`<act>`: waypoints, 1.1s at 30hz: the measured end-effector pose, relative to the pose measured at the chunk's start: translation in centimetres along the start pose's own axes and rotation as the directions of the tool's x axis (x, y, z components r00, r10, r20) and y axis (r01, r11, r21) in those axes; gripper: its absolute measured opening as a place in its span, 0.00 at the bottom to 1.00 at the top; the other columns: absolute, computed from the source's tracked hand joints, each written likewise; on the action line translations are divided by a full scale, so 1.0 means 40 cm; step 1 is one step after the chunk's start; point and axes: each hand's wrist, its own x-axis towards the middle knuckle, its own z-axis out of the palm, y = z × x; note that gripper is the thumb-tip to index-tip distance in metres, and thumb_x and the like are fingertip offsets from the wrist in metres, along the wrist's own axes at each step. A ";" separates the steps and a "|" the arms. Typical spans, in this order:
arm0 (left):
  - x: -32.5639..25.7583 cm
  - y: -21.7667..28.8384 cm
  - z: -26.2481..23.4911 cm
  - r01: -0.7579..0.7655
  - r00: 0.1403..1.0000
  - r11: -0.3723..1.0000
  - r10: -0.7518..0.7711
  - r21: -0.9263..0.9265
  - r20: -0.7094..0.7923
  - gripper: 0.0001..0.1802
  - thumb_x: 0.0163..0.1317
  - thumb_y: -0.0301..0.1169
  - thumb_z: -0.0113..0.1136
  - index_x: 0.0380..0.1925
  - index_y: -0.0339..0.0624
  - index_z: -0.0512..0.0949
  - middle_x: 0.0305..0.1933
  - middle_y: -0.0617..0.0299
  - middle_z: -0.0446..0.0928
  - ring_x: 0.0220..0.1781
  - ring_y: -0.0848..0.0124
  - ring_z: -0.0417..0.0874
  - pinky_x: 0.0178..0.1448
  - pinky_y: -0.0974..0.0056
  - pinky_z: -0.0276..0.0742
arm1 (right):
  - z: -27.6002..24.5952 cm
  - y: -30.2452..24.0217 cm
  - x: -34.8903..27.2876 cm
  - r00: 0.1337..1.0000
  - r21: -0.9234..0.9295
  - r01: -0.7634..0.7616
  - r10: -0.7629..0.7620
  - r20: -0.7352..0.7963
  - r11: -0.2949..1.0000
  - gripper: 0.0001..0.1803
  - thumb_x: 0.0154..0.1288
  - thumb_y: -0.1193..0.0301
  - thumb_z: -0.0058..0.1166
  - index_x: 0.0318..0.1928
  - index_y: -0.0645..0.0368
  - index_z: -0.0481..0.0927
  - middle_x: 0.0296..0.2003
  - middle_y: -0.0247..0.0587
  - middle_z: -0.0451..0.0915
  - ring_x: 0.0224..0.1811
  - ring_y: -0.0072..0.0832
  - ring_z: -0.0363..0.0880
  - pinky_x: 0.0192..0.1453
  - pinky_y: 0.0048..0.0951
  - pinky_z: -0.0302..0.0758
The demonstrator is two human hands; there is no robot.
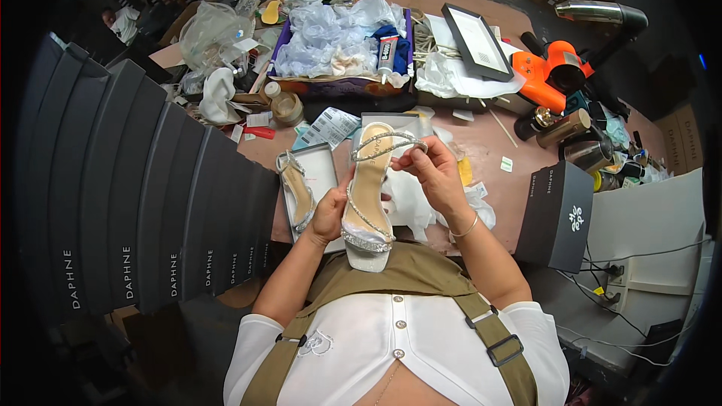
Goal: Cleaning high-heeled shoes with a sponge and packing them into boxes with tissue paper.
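Centre frame: left hand (329, 214) gripped silver sandal (368, 203) by its side, right hand (436, 177) pinched its ankle strap (385, 146). Matching sandal (298, 192) lay in open box (320, 169), just left. Black boxes (150, 203) stacked far left.

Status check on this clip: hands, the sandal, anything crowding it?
Left hand grips sandal at its side. Right hand pinches the ankle strap. Second sandal lies in open box alongside, apart.
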 end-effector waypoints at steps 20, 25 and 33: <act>0.045 -0.060 -0.045 0.230 0.972 0.951 -0.212 0.207 -0.103 0.19 0.69 0.29 0.50 0.59 0.42 0.64 0.43 0.62 0.78 0.44 0.76 0.80 0.45 0.68 0.79 | -0.095 -0.006 -0.067 0.991 -0.204 -0.135 0.137 -0.004 0.970 0.12 0.68 0.70 0.55 0.46 0.65 0.76 0.34 0.35 0.80 0.35 0.20 0.79 0.45 0.21 0.75; 0.038 -0.111 -0.049 0.531 0.846 0.829 -0.508 0.174 -0.162 0.28 0.65 0.27 0.53 0.65 0.38 0.62 0.48 0.59 0.79 0.44 0.74 0.83 0.46 0.69 0.80 | -0.073 -0.119 -0.128 0.974 -0.923 0.222 -0.018 0.228 0.313 0.43 0.51 0.63 0.69 0.67 0.55 0.63 0.59 0.49 0.67 0.61 0.38 0.69 0.64 0.43 0.66; 0.127 -0.090 0.066 0.630 0.567 0.439 -0.823 0.641 0.006 0.20 0.68 0.38 0.50 0.51 0.33 0.77 0.41 0.62 0.80 0.40 0.78 0.78 0.45 0.72 0.74 | -0.111 -0.102 -0.312 0.785 -0.906 0.104 0.525 0.328 0.411 0.51 0.50 0.66 0.63 0.74 0.47 0.49 0.55 0.51 0.68 0.55 0.45 0.71 0.61 0.42 0.68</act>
